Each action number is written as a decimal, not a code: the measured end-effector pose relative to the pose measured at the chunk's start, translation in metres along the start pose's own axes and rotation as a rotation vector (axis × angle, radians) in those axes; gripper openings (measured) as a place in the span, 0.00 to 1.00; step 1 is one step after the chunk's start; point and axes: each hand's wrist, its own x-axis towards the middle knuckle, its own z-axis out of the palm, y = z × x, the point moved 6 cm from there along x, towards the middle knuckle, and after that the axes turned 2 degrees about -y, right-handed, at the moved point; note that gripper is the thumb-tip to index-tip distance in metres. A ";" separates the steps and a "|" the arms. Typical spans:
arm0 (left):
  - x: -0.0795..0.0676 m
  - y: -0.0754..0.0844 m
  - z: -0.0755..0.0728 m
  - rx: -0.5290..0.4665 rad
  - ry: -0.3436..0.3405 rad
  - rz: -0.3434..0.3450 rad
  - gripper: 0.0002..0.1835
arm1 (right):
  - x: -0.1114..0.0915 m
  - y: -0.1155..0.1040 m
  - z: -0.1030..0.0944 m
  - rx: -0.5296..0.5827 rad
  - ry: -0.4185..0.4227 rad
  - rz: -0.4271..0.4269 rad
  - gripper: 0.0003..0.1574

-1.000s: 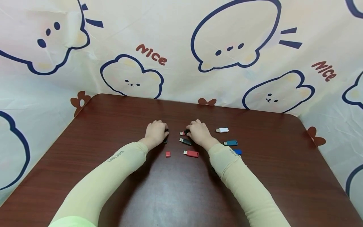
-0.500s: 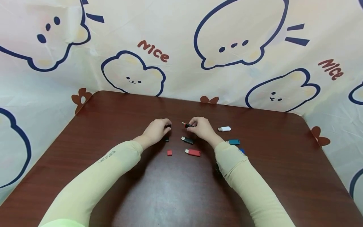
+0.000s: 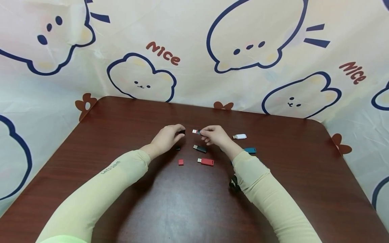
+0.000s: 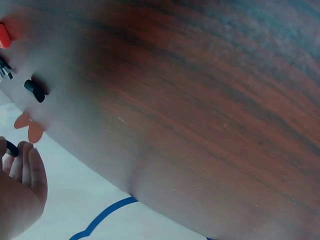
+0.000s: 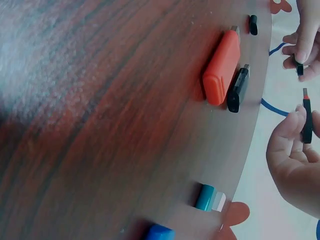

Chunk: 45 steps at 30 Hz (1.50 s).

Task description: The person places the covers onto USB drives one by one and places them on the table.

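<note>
My left hand [image 3: 165,138] pinches a small black cap [image 5: 299,67] just above the table. Facing it, my right hand [image 3: 216,136] pinches a black-and-red USB stick [image 5: 307,122] between thumb and fingers. The stick's metal plug points left toward the cap, with a short gap between them. Below the hands lie an uncapped black USB stick [image 3: 200,149] and an uncapped red USB stick [image 3: 207,162]. To their left are another black cap [image 3: 178,147], near my left hand, and a red cap [image 3: 180,162].
A white USB stick [image 3: 240,136] and a teal USB stick [image 3: 250,150] lie right of my right hand. A blue item [image 5: 160,234] shows in the right wrist view, mostly cut off. A patterned cloth [image 3: 194,77] hangs behind the brown table [image 3: 170,202].
My right hand has lifted the black-and-red USB stick off the table and levelled it, plug to the left. My left hand has raised the black cap and turned it toward the stick.
</note>
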 end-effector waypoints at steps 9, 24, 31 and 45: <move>0.000 0.004 -0.003 0.049 0.049 0.030 0.13 | 0.000 -0.001 0.000 -0.009 0.018 -0.006 0.16; 0.001 0.019 0.000 0.110 0.068 0.070 0.11 | -0.003 -0.007 0.007 -0.021 -0.006 -0.028 0.16; 0.000 0.022 0.002 0.112 0.055 0.076 0.11 | -0.005 -0.007 0.007 -0.026 -0.013 -0.026 0.16; -0.001 0.025 0.005 0.130 0.035 0.084 0.11 | -0.003 -0.004 0.012 -0.027 -0.052 -0.018 0.16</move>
